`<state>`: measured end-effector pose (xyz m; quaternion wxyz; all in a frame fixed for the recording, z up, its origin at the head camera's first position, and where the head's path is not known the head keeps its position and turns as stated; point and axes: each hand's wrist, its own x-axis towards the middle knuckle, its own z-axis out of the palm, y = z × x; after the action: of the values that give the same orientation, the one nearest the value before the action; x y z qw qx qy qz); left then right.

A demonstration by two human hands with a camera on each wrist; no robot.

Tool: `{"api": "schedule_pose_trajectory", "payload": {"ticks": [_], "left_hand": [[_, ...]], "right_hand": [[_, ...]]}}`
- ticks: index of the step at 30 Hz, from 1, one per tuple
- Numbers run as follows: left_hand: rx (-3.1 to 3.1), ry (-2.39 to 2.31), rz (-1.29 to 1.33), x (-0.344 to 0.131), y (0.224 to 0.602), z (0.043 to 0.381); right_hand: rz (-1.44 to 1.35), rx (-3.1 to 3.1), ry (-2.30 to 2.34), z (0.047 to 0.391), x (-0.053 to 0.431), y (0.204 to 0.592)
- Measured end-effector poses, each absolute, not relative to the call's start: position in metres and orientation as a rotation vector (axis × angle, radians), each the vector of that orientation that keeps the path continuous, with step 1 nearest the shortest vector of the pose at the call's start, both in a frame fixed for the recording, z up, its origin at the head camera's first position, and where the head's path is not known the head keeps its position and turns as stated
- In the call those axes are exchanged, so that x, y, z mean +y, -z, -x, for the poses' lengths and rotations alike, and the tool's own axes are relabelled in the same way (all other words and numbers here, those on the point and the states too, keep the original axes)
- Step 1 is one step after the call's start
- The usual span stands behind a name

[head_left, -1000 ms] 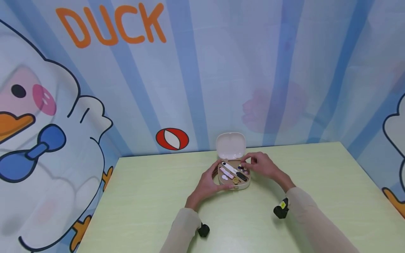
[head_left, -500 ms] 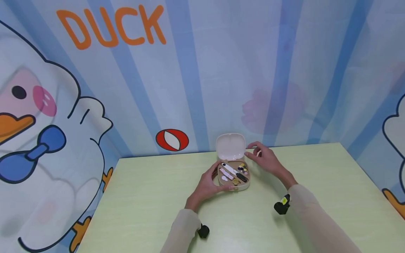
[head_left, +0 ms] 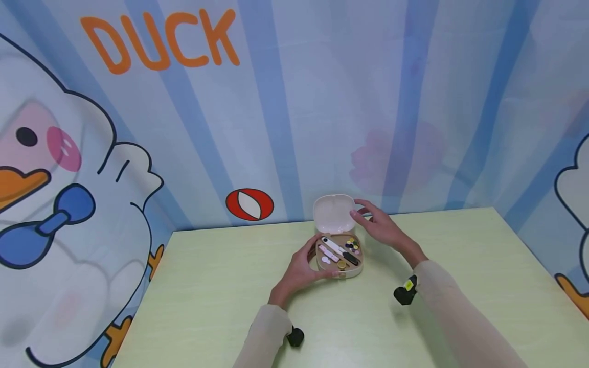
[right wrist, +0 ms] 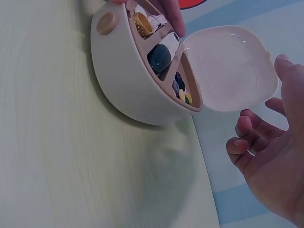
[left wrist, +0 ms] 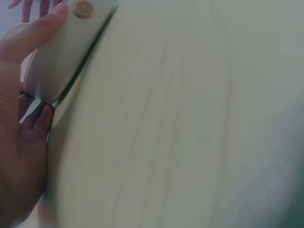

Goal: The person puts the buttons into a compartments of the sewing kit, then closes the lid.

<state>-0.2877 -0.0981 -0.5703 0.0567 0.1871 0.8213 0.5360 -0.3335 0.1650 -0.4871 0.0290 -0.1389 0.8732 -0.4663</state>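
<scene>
A small cream sewing box [head_left: 352, 273] stands on the table with its pale lid [head_left: 333, 214] raised. My left hand [head_left: 299, 268] grips the box from the left, thumb along the front beside a round tan clasp [left wrist: 83, 8]. In the box's tan tray lie a white-and-black tool [head_left: 340, 250], a pink item [head_left: 328, 253], a gold thimble [right wrist: 141, 23] and several small buttons [head_left: 352, 245]. My right hand [head_left: 382, 225] is at the lid's right edge, thumb near its inner side and a finger partly behind it. Whether it touches the lid is unclear.
The pale green table [head_left: 221, 291] meets a blue striped curtain [head_left: 317, 102] just behind the lid. A black wrist camera [head_left: 406, 294] sits at the right cuff, another camera [head_left: 296, 337] at the left cuff.
My right hand has moved from the buttons in the tray up and back to the lid's right edge. The left hand stays on the box. The buttons are now uncovered.
</scene>
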Motion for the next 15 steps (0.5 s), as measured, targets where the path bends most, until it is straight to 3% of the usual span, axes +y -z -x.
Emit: {"api": "schedule_pose_trajectory", "payload": {"ticks": [15], "left_hand": [[2.465, -1.635, -0.570, -0.099, 0.570, 0.288]], "right_hand": [[0.387, 2.563, 1.616, 0.323, 0.170, 0.485]]}}
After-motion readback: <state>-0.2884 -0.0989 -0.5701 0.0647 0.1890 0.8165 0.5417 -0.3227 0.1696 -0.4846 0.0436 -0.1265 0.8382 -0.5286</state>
